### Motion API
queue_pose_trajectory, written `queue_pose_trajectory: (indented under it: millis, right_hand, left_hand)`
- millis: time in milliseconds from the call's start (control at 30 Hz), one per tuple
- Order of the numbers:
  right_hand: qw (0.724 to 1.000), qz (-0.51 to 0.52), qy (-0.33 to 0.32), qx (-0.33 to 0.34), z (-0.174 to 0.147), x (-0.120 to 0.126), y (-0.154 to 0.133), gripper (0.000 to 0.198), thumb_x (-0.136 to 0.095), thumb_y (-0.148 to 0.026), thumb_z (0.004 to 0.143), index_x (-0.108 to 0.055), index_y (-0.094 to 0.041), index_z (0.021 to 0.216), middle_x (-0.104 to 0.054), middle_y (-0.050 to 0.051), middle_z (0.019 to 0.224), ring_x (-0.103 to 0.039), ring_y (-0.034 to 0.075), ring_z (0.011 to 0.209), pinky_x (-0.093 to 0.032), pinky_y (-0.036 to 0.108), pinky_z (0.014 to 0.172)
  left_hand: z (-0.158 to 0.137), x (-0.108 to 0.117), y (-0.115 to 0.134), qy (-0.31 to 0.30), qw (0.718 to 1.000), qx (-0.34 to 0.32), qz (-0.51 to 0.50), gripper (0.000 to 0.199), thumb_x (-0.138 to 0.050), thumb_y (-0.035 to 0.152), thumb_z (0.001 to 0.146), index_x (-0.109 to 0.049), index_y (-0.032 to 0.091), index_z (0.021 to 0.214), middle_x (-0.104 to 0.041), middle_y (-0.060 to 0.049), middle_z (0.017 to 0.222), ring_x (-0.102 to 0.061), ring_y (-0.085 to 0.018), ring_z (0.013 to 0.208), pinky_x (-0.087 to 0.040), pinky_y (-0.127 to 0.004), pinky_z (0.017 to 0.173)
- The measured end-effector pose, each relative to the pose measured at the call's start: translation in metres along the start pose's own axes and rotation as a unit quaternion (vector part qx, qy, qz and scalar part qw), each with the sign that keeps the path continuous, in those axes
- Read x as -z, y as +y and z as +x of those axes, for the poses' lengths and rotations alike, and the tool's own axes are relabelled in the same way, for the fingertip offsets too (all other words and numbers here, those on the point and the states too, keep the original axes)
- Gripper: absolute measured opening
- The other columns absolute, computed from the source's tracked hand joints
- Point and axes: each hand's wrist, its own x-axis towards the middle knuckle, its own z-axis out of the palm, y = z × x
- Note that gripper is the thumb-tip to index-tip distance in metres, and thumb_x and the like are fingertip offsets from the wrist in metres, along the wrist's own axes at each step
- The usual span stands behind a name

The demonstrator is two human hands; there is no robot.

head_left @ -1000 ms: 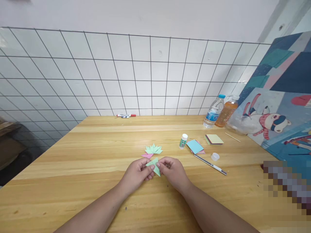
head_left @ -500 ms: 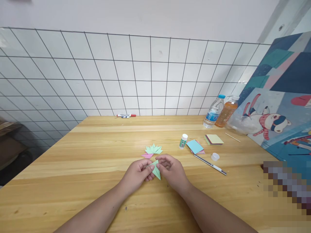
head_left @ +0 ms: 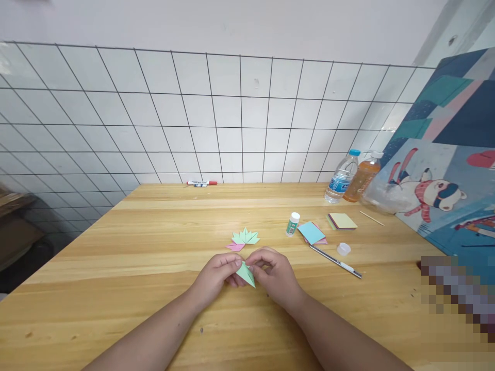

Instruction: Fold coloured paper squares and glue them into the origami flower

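Between my hands is a piece of green folded paper (head_left: 246, 275), its pointed tip turned down toward me. My left hand (head_left: 217, 274) pinches its left side between thumb and fingers. At its upper right edge, my right hand (head_left: 274, 270) is closed on it with thumb and fingertips. Just beyond my hands, a fan of folded paper points (head_left: 246, 236) lies on the table, mostly green. One pink folded piece (head_left: 235, 248) sits at its lower left.
To the right are a glue stick (head_left: 293, 224), blue paper squares (head_left: 311, 233), a yellow-topped paper stack (head_left: 343, 221), a utility knife (head_left: 336, 262), a clear cap (head_left: 344, 249) and a thin stick (head_left: 372, 218). Farther back stand a water bottle (head_left: 342, 178) and an orange drink (head_left: 362, 178); markers (head_left: 201, 183) lie by the wall.
The green folded paper has turned slightly between my hands, and its upper point is now covered by my fingers. Both hands keep nearly the same place.
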Motion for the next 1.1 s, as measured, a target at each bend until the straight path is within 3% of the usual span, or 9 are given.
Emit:
queue_pose_trajectory:
  millis: [300, 500, 700, 1100]
  right_hand:
    - [0.999, -0.044, -0.005, 0.011, 0.000, 0.001, -0.003, 0.015, -0.055, -0.014, 0.073, -0.068, -0.021, 0.077, -0.064, 0.002, 0.078, -0.059, 0.013, 0.071, -0.047, 0.022, 0.062]
    - [0.996, 0.034, -0.022, -0.079, 0.000, 0.001, -0.004, 0.025, -0.048, -0.018, 0.078, -0.062, -0.020, 0.097, -0.063, 0.001, 0.080, -0.055, 0.010, 0.060, -0.043, 0.020, 0.052]
    - [0.993, -0.004, -0.018, -0.118, 0.001, 0.000, -0.003, 0.021, -0.055, -0.036, 0.078, -0.059, -0.018, 0.068, -0.056, -0.002, 0.058, -0.049, 0.010, 0.052, -0.039, 0.020, 0.049]
    - [0.991, 0.015, -0.031, -0.128, 0.002, 0.001, -0.003, 0.019, -0.058, -0.035, 0.075, -0.057, -0.017, 0.069, -0.056, -0.003, 0.060, -0.049, 0.010, 0.053, -0.040, 0.021, 0.052]
  left_hand:
    - [0.001, 0.000, 0.000, 0.003, 1.000, -0.004, 0.020, 0.037, -0.057, 0.049, 0.079, -0.060, 0.014, 0.067, -0.065, -0.004, 0.061, -0.058, -0.013, 0.057, -0.043, -0.023, 0.055]
    - [0.001, -0.004, 0.002, 0.031, 0.999, 0.000, 0.042, 0.037, -0.056, 0.050, 0.079, -0.058, 0.014, 0.069, -0.064, -0.004, 0.062, -0.057, -0.013, 0.055, -0.042, -0.023, 0.054]
    - [-0.002, -0.009, 0.003, 0.026, 0.993, -0.022, 0.110, 0.034, -0.052, 0.046, 0.082, -0.058, 0.015, 0.070, -0.060, -0.002, 0.062, -0.054, -0.013, 0.058, -0.042, -0.023, 0.056]
    - [-0.003, -0.010, 0.000, 0.030, 0.985, -0.045, 0.163, 0.030, -0.048, 0.040, 0.085, -0.056, 0.017, 0.069, -0.057, 0.000, 0.063, -0.050, -0.013, 0.058, -0.040, -0.023, 0.057]
